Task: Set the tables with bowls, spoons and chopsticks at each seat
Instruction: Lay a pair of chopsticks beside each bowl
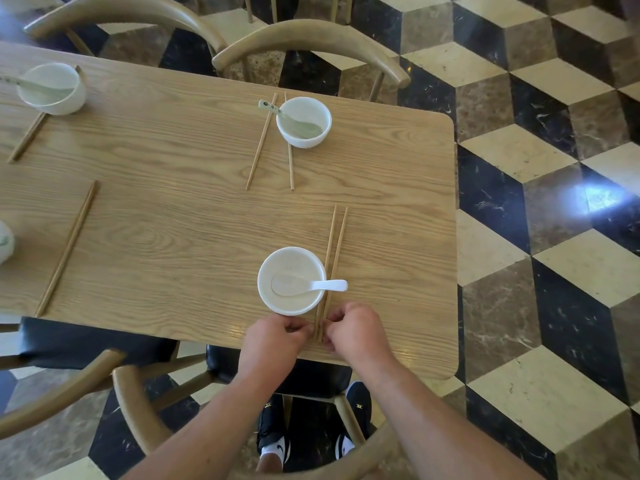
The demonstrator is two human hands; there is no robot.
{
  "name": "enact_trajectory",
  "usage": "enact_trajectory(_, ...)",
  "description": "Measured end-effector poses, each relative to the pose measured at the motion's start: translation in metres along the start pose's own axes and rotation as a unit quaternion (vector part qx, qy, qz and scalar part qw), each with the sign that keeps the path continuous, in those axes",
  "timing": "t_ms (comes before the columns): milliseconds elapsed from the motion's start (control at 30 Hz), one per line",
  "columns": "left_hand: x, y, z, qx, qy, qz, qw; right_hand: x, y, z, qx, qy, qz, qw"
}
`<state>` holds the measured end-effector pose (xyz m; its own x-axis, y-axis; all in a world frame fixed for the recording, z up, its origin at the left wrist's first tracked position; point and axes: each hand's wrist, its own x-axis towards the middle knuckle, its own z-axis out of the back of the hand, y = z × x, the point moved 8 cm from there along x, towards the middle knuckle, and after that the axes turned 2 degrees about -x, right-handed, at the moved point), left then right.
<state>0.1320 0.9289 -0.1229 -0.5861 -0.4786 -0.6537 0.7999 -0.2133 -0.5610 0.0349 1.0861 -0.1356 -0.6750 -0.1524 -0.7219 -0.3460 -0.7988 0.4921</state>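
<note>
A white bowl (292, 280) with a white spoon (308, 285) in it stands near the front edge of the wooden table (173, 209). A pair of chopsticks (334, 251) lies just right of the bowl. My left hand (277, 337) and my right hand (353, 329) meet at the near ends of those chopsticks, fingertips pinching them from either side. Across the table sits a second bowl (304, 122) with a spoon (277, 110), its chopsticks (261, 142) spread apart. A third bowl (52, 88) with spoon is at far left.
Another chopstick pair (67, 249) lies at the left front, beside a bowl edge (5, 242) cut off by the frame. Wooden chairs stand on the far side (308, 39) and directly below me (145, 410). Checkered tile floor (554, 237) lies to the right.
</note>
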Motion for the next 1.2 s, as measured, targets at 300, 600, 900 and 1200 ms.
enact_trajectory(300, 0.001, -0.005, -0.006, 0.034, 0.015, -0.006, 0.999, 0.003, 0.001, -0.002, 0.018, 0.021, -0.027, 0.999)
enact_trajectory(600, -0.002, -0.012, -0.005, 0.047, 0.015, -0.019, 0.999, -0.001, 0.003, -0.003, 0.006, 0.02, -0.003, 1.0)
enact_trajectory(900, -0.004, -0.016, -0.003, 0.061, 0.018, -0.016, 0.998, 0.002, 0.0, -0.005, 0.02, 0.019, -0.002, 1.0)
enact_trajectory(1200, -0.003, -0.015, -0.003, 0.07, 0.022, -0.013, 0.997, 0.0, 0.001, -0.004, 0.021, 0.019, -0.004, 1.0)
